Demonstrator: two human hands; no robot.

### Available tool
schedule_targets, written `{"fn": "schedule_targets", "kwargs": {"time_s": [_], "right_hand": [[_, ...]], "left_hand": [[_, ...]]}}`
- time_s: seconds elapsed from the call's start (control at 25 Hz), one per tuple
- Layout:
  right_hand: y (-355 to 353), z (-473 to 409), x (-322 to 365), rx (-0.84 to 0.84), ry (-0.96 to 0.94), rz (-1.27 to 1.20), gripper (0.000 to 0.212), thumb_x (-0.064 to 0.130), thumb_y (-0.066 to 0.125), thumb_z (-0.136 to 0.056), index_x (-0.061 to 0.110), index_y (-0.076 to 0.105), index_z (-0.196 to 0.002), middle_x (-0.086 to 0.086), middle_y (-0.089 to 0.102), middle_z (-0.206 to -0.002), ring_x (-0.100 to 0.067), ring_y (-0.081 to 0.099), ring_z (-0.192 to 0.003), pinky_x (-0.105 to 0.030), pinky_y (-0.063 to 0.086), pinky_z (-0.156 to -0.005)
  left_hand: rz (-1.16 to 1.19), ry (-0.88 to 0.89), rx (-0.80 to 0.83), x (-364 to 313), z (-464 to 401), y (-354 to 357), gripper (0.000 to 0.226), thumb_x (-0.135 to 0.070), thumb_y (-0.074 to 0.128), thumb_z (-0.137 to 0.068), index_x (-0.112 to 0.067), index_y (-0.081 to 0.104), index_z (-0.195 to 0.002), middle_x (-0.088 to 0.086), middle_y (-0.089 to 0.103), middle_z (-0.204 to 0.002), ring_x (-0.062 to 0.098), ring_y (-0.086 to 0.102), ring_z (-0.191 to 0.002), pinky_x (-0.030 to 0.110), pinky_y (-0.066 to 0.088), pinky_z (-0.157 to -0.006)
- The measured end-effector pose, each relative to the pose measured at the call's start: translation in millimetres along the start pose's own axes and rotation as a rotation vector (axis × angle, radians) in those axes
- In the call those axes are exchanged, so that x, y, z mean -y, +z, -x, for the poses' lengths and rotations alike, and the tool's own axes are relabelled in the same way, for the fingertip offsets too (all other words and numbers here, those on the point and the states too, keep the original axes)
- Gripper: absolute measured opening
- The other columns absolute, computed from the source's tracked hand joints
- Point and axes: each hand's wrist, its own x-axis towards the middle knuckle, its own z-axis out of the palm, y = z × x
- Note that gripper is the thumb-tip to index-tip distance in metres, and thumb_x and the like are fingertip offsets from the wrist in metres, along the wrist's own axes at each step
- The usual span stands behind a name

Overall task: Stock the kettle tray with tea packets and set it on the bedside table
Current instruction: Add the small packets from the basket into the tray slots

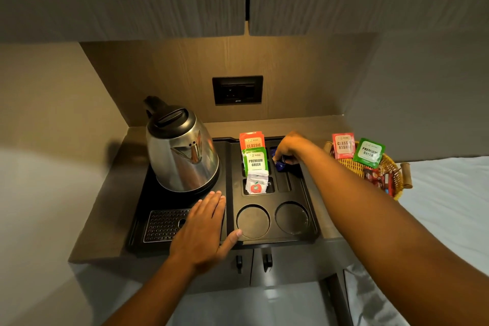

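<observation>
A black kettle tray [230, 242] lies on the wooden counter, with a steel kettle [181, 152] on its left half. In its middle slots stand an orange Classic tea packet [252, 140], a green Premium Green packet [255, 163] and a white packet [256, 182]. My left hand [203, 230] rests flat and open on the tray's front, beside two round cup wells. At the tray's far right slot, my right hand [289, 148] pinches a small blue packet [280, 165].
A wicker basket [370, 167] to the right of the tray holds a red Classic Assam packet [343, 145], a green packet [369, 152] and several small sachets. A black wall socket [237, 90] sits behind. Cupboard doors hang overhead; white bedding lies at right.
</observation>
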Motion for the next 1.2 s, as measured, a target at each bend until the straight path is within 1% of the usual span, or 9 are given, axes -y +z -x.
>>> {"fn": "schedule_targets", "kwargs": {"time_s": [0.24,0.44,0.56,0.68,0.76,0.84,0.92,1.04,1.2], "right_hand": [[1,-8,10,-0.103,-0.033,0.001,0.021,0.008,0.083,-0.068,0.007,0.063,-0.072,-0.010,0.067,-0.075,-0.021,0.065,-0.064,-0.031,0.059,-0.067],[-5,8,5,-0.189,-0.126,-0.003,0.024,0.016,0.085,-0.065,0.010,0.064,-0.072,-0.008,0.068,-0.074,-0.022,0.066,-0.064,-0.032,0.058,-0.056],[-47,19,-38,-0.400,-0.168,0.042,0.022,0.023,0.081,-0.069,0.011,0.064,-0.073,-0.007,0.064,-0.067,-0.021,0.062,-0.058,-0.021,0.044,-0.042],[-94,27,-117,-0.607,-0.093,0.138,0.023,0.019,0.079,-0.069,0.006,0.064,-0.080,-0.012,0.061,-0.069,-0.025,0.060,-0.061,-0.025,0.042,-0.048],[-106,35,-158,-0.589,0.044,0.170,0.031,0.017,0.083,-0.064,0.005,0.061,-0.084,-0.008,0.055,-0.065,-0.021,0.056,-0.057,-0.028,0.046,-0.047],[-100,35,-175,-0.496,0.120,0.232,0.042,0.018,0.086,-0.059,0.006,0.060,-0.090,-0.009,0.060,-0.074,-0.023,0.062,-0.064,-0.034,0.056,-0.058],[-88,31,-178,-0.460,0.120,0.285,0.046,0.023,0.087,-0.059,0.009,0.057,-0.092,-0.010,0.064,-0.083,-0.024,0.065,-0.073,-0.036,0.057,-0.068],[-78,26,-175,-0.494,0.089,0.303,0.036,0.019,0.079,-0.066,0.009,0.055,-0.091,-0.010,0.063,-0.083,-0.024,0.063,-0.076,-0.031,0.047,-0.062],[-75,23,-173,-0.515,0.069,0.256,0.027,0.019,0.072,-0.074,0.007,0.056,-0.092,-0.008,0.056,-0.070,-0.024,0.062,-0.069,-0.033,0.055,-0.058]], "left_hand": [[-0.003,-0.001,-0.003,2,-1,2,0.091,-0.079,0.011,-0.084,-0.021,0.009,-0.154,-0.001,0.007,-0.164,0.015,0.000,-0.150,0.037,0.002,-0.121],[0.007,0.015,-0.035,3,1,2,0.091,-0.078,0.012,-0.085,-0.018,0.011,-0.154,0.001,0.009,-0.164,0.016,0.001,-0.150,0.038,0.005,-0.121],[-0.005,0.031,-0.052,5,0,3,0.091,-0.077,0.013,-0.086,-0.017,0.016,-0.154,0.003,0.015,-0.163,0.017,0.006,-0.150,0.038,0.007,-0.120],[-0.018,0.048,-0.060,5,-2,5,0.091,-0.076,0.016,-0.087,-0.014,0.021,-0.153,0.005,0.019,-0.162,0.018,0.010,-0.150,0.039,0.010,-0.120],[-0.037,0.049,-0.057,5,-2,6,0.090,-0.076,0.017,-0.087,-0.014,0.022,-0.153,0.005,0.021,-0.161,0.018,0.012,-0.149,0.039,0.012,-0.120],[-0.048,0.047,-0.056,5,-2,6,0.090,-0.076,0.017,-0.087,-0.014,0.022,-0.152,0.005,0.023,-0.161,0.019,0.014,-0.149,0.039,0.013,-0.120],[-0.058,0.047,-0.055,5,-3,5,0.089,-0.076,0.017,-0.088,-0.014,0.023,-0.152,0.006,0.024,-0.160,0.019,0.016,-0.149,0.039,0.013,-0.119],[-0.068,0.049,-0.053,4,-3,4,0.089,-0.075,0.018,-0.088,-0.014,0.024,-0.152,0.006,0.025,-0.160,0.020,0.017,-0.148,0.038,0.011,-0.118],[-0.074,0.047,-0.050,4,-2,3,0.089,-0.075,0.017,-0.088,-0.014,0.023,-0.152,0.006,0.024,-0.160,0.019,0.016,-0.149,0.037,0.011,-0.118]]}}
